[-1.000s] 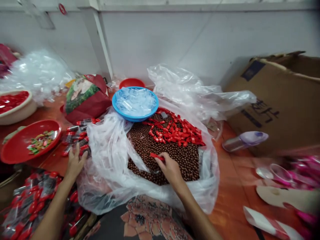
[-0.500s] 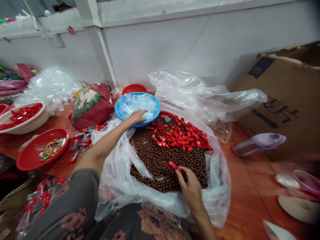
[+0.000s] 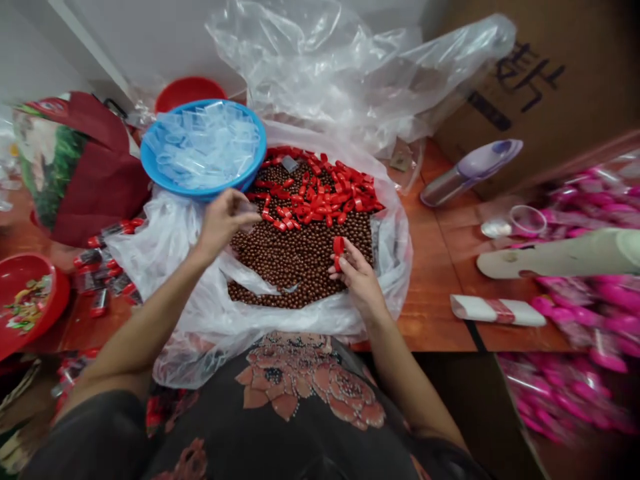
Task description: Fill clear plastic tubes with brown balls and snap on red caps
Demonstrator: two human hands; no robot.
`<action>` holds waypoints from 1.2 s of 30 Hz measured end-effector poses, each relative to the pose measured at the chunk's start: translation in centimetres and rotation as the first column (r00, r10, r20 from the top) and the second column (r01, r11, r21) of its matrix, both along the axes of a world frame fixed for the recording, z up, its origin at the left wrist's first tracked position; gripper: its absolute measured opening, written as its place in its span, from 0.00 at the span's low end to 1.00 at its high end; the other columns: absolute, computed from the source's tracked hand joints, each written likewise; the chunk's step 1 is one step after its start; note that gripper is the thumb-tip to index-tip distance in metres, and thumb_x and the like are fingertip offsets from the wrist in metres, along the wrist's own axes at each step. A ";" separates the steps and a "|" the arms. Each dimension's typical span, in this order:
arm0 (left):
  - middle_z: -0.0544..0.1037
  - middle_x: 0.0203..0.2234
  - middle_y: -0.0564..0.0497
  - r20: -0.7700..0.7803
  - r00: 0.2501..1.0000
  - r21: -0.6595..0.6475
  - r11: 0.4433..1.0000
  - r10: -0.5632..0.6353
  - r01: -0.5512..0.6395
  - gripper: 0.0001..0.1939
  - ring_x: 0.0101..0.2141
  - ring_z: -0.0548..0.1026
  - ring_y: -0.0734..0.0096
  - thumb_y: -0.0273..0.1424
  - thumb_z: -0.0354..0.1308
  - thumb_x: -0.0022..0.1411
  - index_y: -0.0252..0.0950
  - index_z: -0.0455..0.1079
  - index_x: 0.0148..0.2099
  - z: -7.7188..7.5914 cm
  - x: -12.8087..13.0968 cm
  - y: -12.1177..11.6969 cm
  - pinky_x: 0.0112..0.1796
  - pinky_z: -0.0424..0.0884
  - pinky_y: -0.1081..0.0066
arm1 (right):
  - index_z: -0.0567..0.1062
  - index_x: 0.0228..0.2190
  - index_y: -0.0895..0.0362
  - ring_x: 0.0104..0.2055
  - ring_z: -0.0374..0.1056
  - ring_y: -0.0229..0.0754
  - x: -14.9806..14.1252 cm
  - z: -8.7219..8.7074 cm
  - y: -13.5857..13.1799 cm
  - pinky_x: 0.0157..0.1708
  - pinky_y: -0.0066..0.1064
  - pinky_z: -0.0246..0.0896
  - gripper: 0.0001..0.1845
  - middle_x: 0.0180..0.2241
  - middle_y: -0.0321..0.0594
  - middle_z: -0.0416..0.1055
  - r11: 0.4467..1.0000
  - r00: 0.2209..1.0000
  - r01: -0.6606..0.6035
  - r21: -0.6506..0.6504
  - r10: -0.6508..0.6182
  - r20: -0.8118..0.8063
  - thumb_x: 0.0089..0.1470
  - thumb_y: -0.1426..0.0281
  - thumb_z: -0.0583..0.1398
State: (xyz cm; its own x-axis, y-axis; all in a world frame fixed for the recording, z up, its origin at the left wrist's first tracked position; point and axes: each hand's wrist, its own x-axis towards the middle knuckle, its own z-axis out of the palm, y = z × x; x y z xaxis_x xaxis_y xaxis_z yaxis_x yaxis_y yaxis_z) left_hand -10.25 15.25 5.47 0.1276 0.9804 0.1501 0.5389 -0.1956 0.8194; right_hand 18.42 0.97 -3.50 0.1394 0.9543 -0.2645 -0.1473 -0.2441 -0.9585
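One red piece (image 3: 339, 247) pinched in right hand (image 3: 359, 275), brown balls (image 3: 287, 260) beneath; left hand (image 3: 225, 221) narrow (can't tell if holding), blue basin (image 3: 199, 189) just beyond.

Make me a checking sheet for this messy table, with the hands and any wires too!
Surface: reddish table, shiny in places.
Job's things: brown balls in clear plastic, red pieces on top; clear pieces in blue basin.
Clutter: bottle, pink items.
Hands: right hand holds a red piece; left hand near the basin, grip unclear.
Cables: nothing seen.
Surroundings: pale wall, cardboard box.
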 end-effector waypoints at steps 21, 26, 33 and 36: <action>0.81 0.33 0.49 0.032 0.955 -0.346 0.893 -0.294 0.287 0.13 0.32 0.75 0.66 0.31 0.66 0.51 0.33 0.79 0.41 -8.2 10.7 -3.5 0.38 0.66 0.69 | 0.72 0.39 0.51 0.29 0.68 0.34 1.3 1.6 -2.7 0.27 0.26 0.66 0.17 0.38 0.34 0.76 0.994 0.929 0.079 -0.079 -0.102 -0.355 0.46 0.64 0.67; 0.80 0.31 0.48 0.153 0.966 -0.396 0.883 -0.207 0.252 0.18 0.31 0.74 0.67 0.32 0.69 0.47 0.30 0.78 0.41 -9.0 12.2 -3.4 0.37 0.66 0.69 | 0.72 0.44 0.50 0.25 0.61 0.33 1.5 1.5 -2.6 0.22 0.25 0.59 0.20 0.32 0.33 0.73 0.994 0.954 0.111 -0.013 -0.110 -0.278 0.49 0.63 0.65; 0.81 0.34 0.48 0.442 0.890 -0.493 0.798 -0.113 0.346 0.19 0.34 0.75 0.67 0.31 0.70 0.43 0.31 0.79 0.40 -9.1 12.7 -3.7 0.44 0.68 0.65 | 0.77 0.46 0.49 0.28 0.62 0.32 1.5 1.6 -2.2 0.27 0.26 0.61 0.20 0.32 0.33 0.73 0.982 0.944 0.189 -0.021 -0.188 -0.272 0.52 0.56 0.64; 0.82 0.36 0.47 0.487 0.870 -0.509 0.782 -0.083 0.360 0.20 0.35 0.76 0.66 0.30 0.70 0.43 0.31 0.79 0.42 -9.1 12.9 -3.8 0.47 0.68 0.63 | 0.79 0.43 0.49 0.29 0.64 0.32 1.3 1.4 -2.0 0.27 0.26 0.61 0.20 0.31 0.34 0.74 0.978 0.940 0.207 -0.038 -0.210 -0.269 0.48 0.57 0.66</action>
